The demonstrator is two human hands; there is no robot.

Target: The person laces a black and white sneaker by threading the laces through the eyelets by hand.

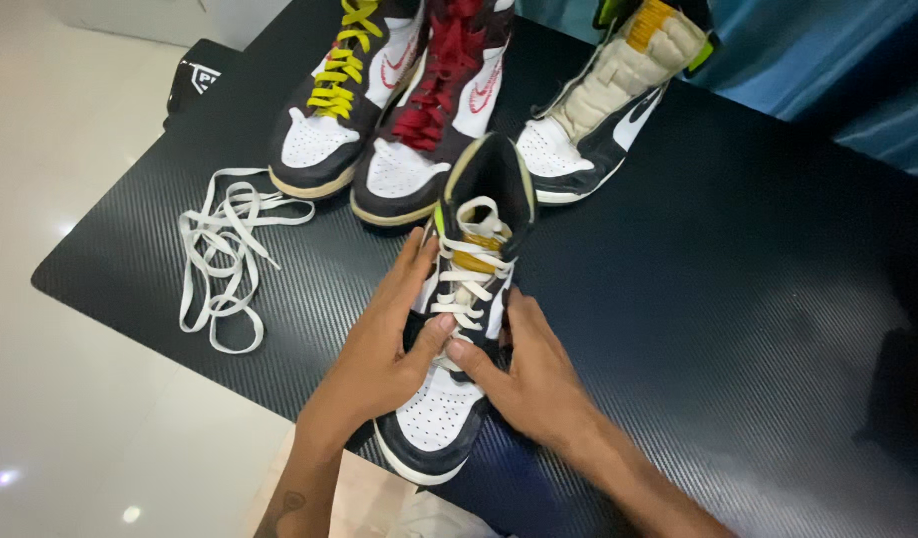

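Both hands, left hand (379, 344) and right hand (533, 374), pinch the cream laces (466, 284) of the high-top sneaker (449, 408) at the mat edge (160, 344); free mat lies right of the fingers.

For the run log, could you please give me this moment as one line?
left hand: on laced sneaker | right hand: at its cream laces | loose lace: left on mat

the three far sneakers (429, 110) are cut off by the top edge; the right hand (528, 379) hides the near sneaker's (449, 408) side.
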